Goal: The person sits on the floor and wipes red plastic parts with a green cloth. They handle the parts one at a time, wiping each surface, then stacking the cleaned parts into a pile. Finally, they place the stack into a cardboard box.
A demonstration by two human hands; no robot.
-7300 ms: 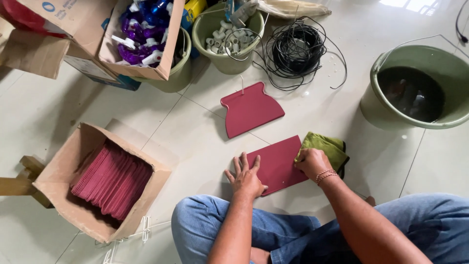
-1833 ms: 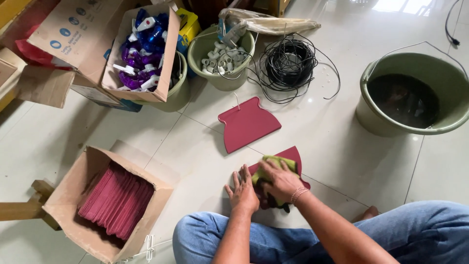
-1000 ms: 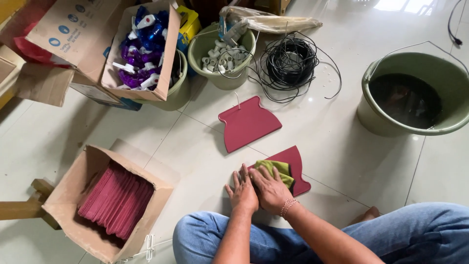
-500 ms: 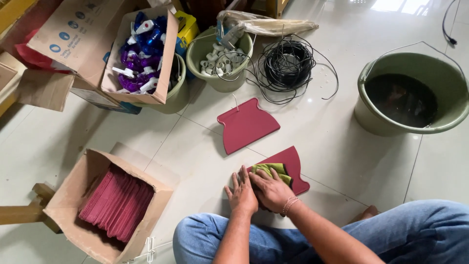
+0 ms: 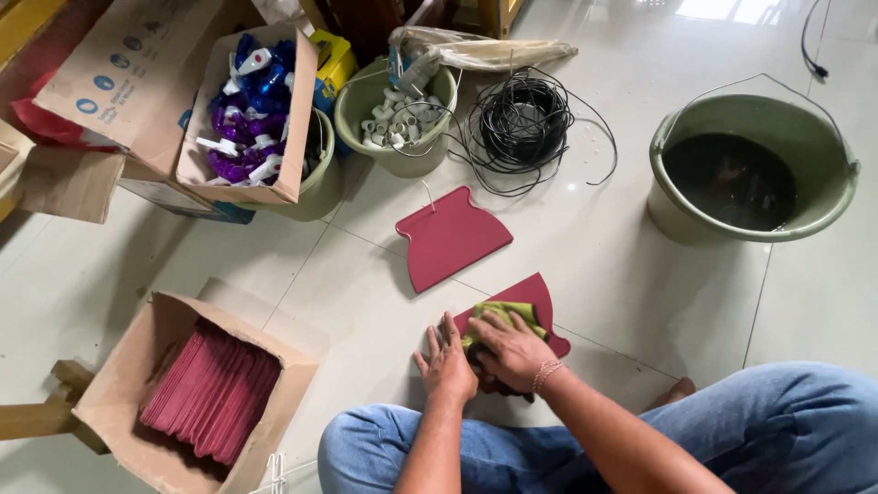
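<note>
A dark red flat board point(image 5: 533, 298) lies on the tiled floor just in front of my knees. My left hand point(image 5: 445, 361) rests flat, fingers spread, on its near left edge. My right hand point(image 5: 514, 350) presses a green cloth point(image 5: 501, 313) onto the board's middle. A second dark red board point(image 5: 448, 238) of the same shape lies a little farther away, apart from both hands.
An open cardboard box point(image 5: 137, 366) holding several dark red boards stands at the left. A green bucket point(image 5: 672, 197) of dark water is at the right. Farther back are a coil of black wire point(image 5: 523, 121), a green tub point(image 5: 402, 157) of white parts, and a box point(image 5: 291, 137) of spray tops.
My right hand has drawn the green cloth back across the board toward me, from its right end to its middle. My left hand has stayed flat on the board's edge.
</note>
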